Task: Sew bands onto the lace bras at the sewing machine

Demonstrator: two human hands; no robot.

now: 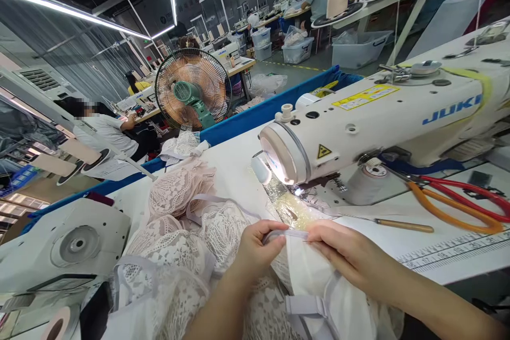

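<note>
Both hands pinch the edge of a white bra [308, 265] in front of the sewing machine [338, 133]. My left hand [258, 249] is closed on its grey-lilac edging, thumb and forefinger together. A short way to the right, my right hand [342, 247] grips the same edging. The stretch between them lies just before the lit needle area, whose details are partly hidden by the machine head. A wide strap with a slider hangs from the bra below my hands. Several lace bras [175, 255] are heaped on the table to the left and under my left forearm.
Right of my hands lie a wooden-handled awl [404, 225], orange-handled scissors [450, 207], red-handled scissors [470, 194] and a thread cone [368, 180]. A second machine [75, 244] stands at left. A fan [193, 90] is beyond the blue cloth trough [255, 115]; other people sit farther back.
</note>
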